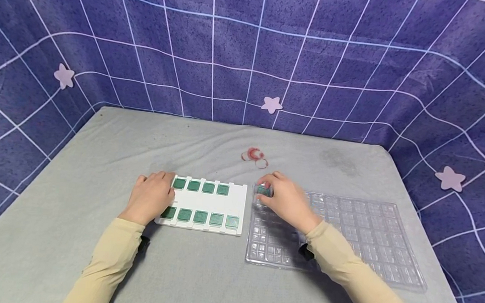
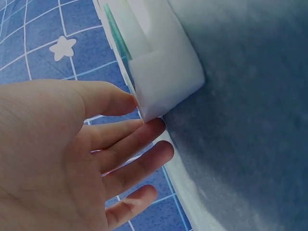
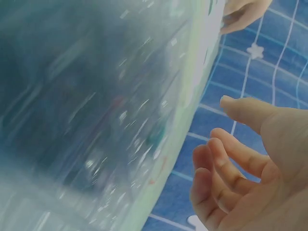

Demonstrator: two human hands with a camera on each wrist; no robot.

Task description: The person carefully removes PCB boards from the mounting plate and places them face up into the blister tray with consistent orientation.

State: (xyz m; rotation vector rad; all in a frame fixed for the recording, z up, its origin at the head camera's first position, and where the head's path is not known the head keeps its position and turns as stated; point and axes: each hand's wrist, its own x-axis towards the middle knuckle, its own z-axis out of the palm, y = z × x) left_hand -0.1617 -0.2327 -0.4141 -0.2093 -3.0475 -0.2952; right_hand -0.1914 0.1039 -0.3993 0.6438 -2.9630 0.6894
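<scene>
My left hand (image 1: 150,195) grips the left end of a white tray (image 1: 208,200), thumb and fingers at its corner in the left wrist view. Small green circuit boards (image 1: 200,216) lie in two rows along the tray's long sides, with a bare white strip between them. Over the far left corner of a clear plastic blister tray (image 1: 377,245) is my right hand (image 1: 288,199). A green circuit board (image 1: 263,190) shows there between its spread thumb and forefinger. In the right wrist view the fingers are bent and apart, with nothing between them.
The two trays lie side by side on a grey cloth-covered table (image 1: 188,276). Red ring marks (image 1: 255,156) stain the cloth behind them. A purple-blue grid curtain (image 1: 234,49) with pale stars encloses the back and sides.
</scene>
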